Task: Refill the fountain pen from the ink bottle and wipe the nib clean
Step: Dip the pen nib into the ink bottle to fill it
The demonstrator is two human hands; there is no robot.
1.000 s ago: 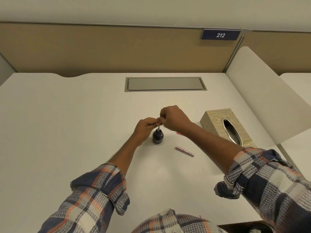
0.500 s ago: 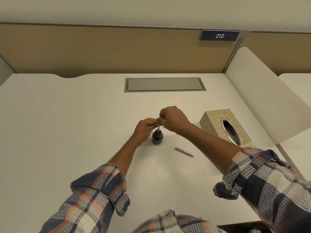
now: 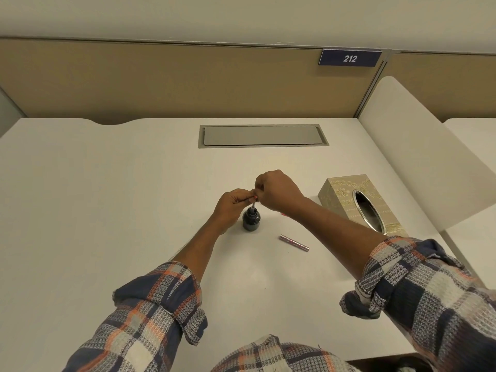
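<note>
Head view only: ink bottle (image 3: pixel 251 218) stands open on the white surface (image 3: pixel 107 197), and the pen's front section (image 3: pixel 252 204) pokes down into its mouth, held upright. Both hands meet just above it. The left hand (image 3: pixel 233 204) has its fingertips pinched on the thin pen part, and the right hand (image 3: pixel 276 189) is closed on the top end of the same part, apparently working the filler; the exact grip of the fingers is too small to make out. A pink metallic barrel (image 3: pixel 294 242) lies loose on the surface nearer the person, right of the bottle and well apart from it. A tissue box (image 3: pixel 346 196) sits further right, its slot showing no tissue pulled up.

Filling looks under way; wiping is not yet done. The bottle is small and nobody is holding it, so a sideways tug on the pen could tip it and spill ink. Lifting the nib out fast could drip ink on the surface. The loose barrel could roll if nudged by a forearm.
</note>
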